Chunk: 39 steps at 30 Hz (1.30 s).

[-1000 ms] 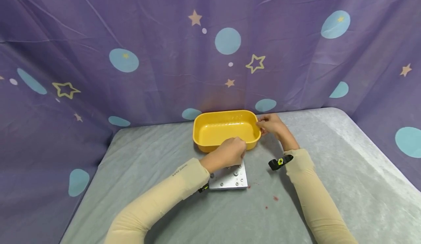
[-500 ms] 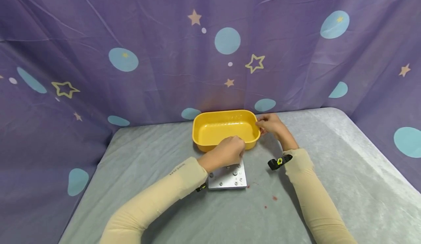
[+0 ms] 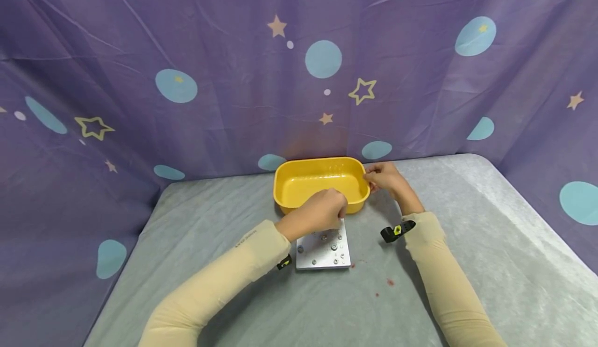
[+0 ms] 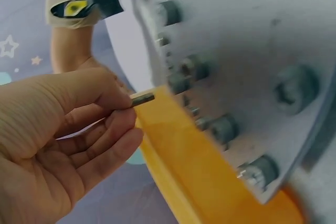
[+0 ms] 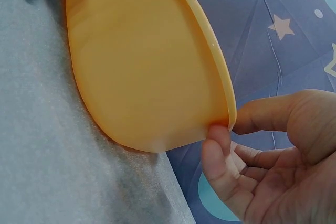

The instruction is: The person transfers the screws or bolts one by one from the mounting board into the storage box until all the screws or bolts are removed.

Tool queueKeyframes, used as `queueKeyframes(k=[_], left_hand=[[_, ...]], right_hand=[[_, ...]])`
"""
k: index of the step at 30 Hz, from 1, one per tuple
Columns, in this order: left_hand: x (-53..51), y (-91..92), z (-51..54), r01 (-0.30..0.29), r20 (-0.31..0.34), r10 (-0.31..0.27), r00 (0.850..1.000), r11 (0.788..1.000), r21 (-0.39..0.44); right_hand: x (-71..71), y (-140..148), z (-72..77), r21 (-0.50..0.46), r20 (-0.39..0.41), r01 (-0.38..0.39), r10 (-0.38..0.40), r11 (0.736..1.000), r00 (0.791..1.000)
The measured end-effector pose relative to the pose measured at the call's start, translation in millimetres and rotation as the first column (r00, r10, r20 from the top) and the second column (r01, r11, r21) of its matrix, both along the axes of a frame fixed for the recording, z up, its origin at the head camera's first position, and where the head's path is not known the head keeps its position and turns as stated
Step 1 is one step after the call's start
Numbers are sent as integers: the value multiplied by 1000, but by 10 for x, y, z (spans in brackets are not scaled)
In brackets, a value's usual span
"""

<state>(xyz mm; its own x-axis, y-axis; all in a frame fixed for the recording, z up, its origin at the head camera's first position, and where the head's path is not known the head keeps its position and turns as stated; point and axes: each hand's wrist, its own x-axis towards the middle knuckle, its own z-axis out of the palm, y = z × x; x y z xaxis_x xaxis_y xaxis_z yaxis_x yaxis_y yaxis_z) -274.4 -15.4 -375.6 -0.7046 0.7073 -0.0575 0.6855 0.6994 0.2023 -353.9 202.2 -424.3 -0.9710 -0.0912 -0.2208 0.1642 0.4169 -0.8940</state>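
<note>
Between thumb and fingertips, my left hand (image 3: 322,209) pinches a short dark metal rod (image 4: 143,99); only one end shows, so I cannot tell its exact kind. The hand is above the far end of a silver metal plate (image 3: 322,253), partly hiding it. Several socket-head screws (image 4: 296,88) of different sizes stand in the plate. Just behind the plate sits a yellow plastic basin (image 3: 322,165). My right hand (image 3: 384,175) grips the basin's right end, thumb and fingers pinching the rim, as the right wrist view shows.
A grey-white cloth covers the table (image 3: 224,222), with small red marks (image 3: 390,282) right of the plate. Behind the basin hangs a purple curtain (image 3: 233,51) printed with stars and blue spots. Dark wrist-worn cameras (image 3: 397,231) stick out below both sleeves.
My left hand has shifted slightly away from me and left, uncovering more of the plate. The right hand stays on the basin's rim; basin and plate are practically still.
</note>
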Motion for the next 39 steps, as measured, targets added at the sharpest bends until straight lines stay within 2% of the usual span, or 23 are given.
queueKeyframes(k=[7, 12, 16, 22, 30, 39], left_hand=[[-64, -70, 228, -30, 106, 24, 994, 998, 56], [-122, -126, 387, -43, 110, 30, 994, 992, 118], [-163, -162, 475, -66, 123, 47, 991, 987, 148], [-269, -223, 530, -80, 121, 60, 991, 984, 161], [-467, -352, 574, -120, 120, 98, 988, 972, 200], [-648, -438, 639, -199, 183, 169, 968, 967, 158]], right_hand=[[-3, -16, -7, -20, -9, -5, 5, 1000, 1000], [-2, -10, 1, -18, -5, -8, 8, 1000, 1000], [1, -5, 13, -13, 0, -6, 6, 1000, 1000], [11, -6, 19, -21, 3, -4, 4, 1000, 1000], [19, -11, 15, -16, 2, -9, 9, 1000, 1000], [21, -8, -8, -25, -6, -13, 13, 1000, 1000]])
